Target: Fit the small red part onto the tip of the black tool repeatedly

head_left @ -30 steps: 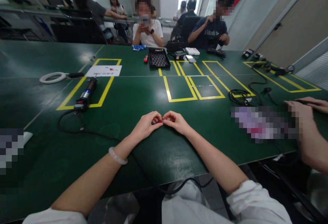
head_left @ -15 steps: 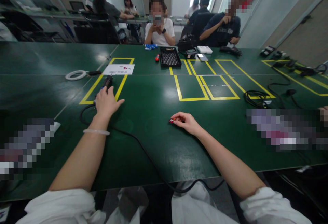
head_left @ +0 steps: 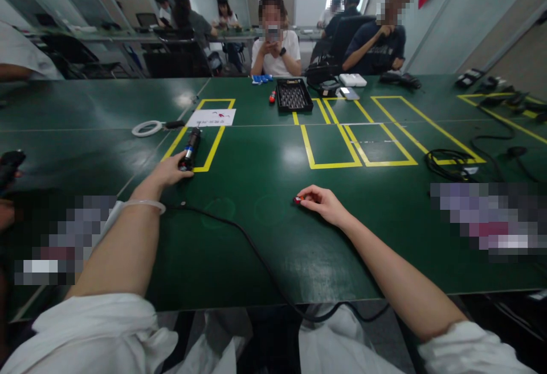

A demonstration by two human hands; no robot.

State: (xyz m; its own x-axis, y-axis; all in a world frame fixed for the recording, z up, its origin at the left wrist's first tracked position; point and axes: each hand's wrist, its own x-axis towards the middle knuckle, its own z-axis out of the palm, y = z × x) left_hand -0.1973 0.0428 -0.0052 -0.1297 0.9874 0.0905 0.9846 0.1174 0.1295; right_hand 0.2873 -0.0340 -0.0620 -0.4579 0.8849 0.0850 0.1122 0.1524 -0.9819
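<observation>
My left hand point(head_left: 171, 170), with a pale bracelet at the wrist, has its thumb and fingers closed about the near end of a black electric screwdriver point(head_left: 192, 145) with a blue band. The screwdriver lies inside a yellow-taped rectangle, its tip pointing away from me. A black cable point(head_left: 239, 227) runs from near my left wrist across the table to my lap. Low over the table, or resting on it, my right hand point(head_left: 323, 204) pinches a small red object point(head_left: 298, 199) with a pale patch. My fingers cover part of it, so its kind is unclear.
A printed white sheet point(head_left: 212, 117) and a white coil point(head_left: 147, 128) lie beyond my left hand. Farther back are a black tray point(head_left: 294, 96) of small parts and a red item point(head_left: 272, 97). Coiled black cable point(head_left: 448, 164) lies right. A person point(head_left: 276, 49) sits opposite.
My left hand has slid back toward me from atop the screwdriver to its near end, uncovering its body. My right hand keeps its pinch on the red object. The view has shifted slightly left.
</observation>
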